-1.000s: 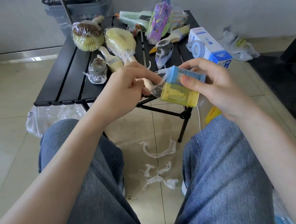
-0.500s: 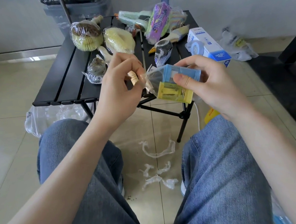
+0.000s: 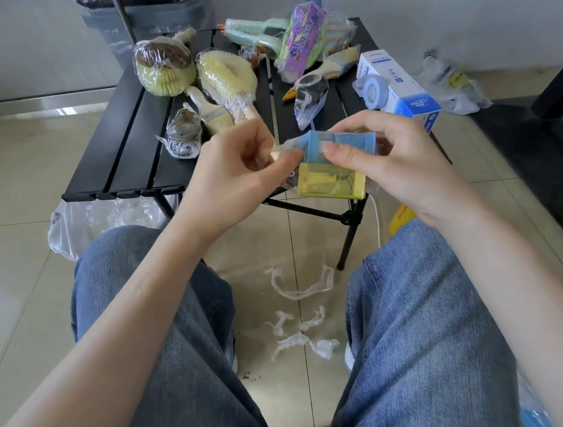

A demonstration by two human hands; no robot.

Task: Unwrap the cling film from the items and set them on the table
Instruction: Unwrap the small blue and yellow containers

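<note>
My right hand (image 3: 395, 164) grips a small blue and yellow plastic box (image 3: 331, 177) in front of the black table (image 3: 119, 153), above my knees. My left hand (image 3: 235, 176) pinches a strip of cling film (image 3: 287, 145) coming off the box's left side. Several wrapped items lie on the table: a yellow-and-brown brush (image 3: 164, 68), a yellow sponge brush (image 3: 227, 77), a small dark wrapped piece (image 3: 183, 138), another dark wrapped piece (image 3: 310, 102) and a purple packet (image 3: 301, 39).
A white and blue carton (image 3: 398, 88) with a tape roll sits at the table's right edge. Torn film scraps (image 3: 300, 314) lie on the tiled floor between my legs. A clear bag (image 3: 78, 226) sits under the table's left side; a grey bin (image 3: 147, 16) stands behind.
My left hand has shifted right and down along the box's side, drawing film off it. The box has turned slightly in my right hand, its blue part now on top facing me.
</note>
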